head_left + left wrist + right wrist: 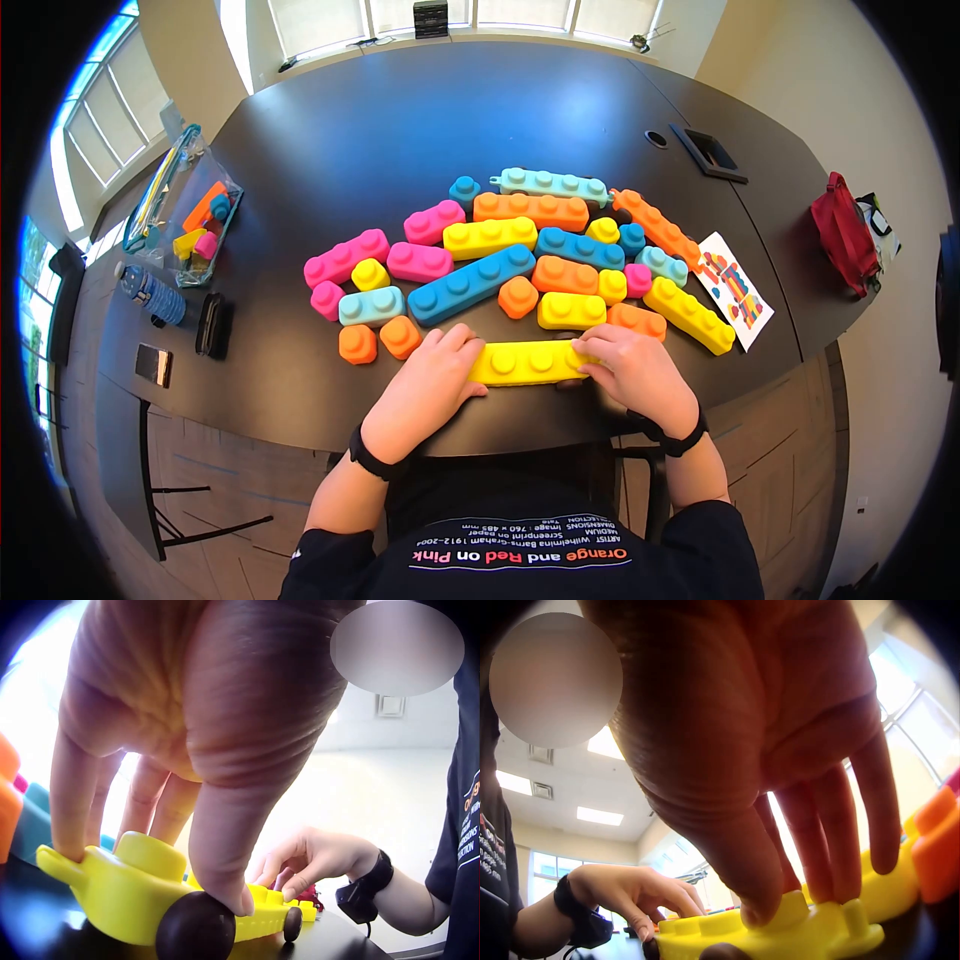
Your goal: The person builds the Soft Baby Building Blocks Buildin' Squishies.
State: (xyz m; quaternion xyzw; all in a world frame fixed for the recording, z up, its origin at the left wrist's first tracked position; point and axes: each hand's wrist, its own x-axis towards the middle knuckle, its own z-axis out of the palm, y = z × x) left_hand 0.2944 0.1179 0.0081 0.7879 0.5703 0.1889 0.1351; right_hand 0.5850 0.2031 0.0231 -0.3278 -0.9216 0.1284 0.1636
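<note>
A long yellow wheeled toy block base [528, 363] with round studs on top lies across the table near its front edge. My left hand [425, 380] holds its left end, the thumb on the near side and the fingers on the far side. Around the right end, my right hand [648, 372] has its thumb and fingers in a similar hold. In the left wrist view, a dark wheel [196, 928] shows beneath the thumb, and a yellow hitch tab [58, 864] sticks out at that end. Just beyond stand a yellow block [572, 312] and an orange block [400, 338].
Several pink, blue, orange and yellow blocks [473, 285] spread beyond my hands. A printed picture sheet [738, 292] lies at right. On the left are a clear bag [225, 240] with blocks, a water bottle [150, 292], a black case [211, 325] and a phone [154, 366].
</note>
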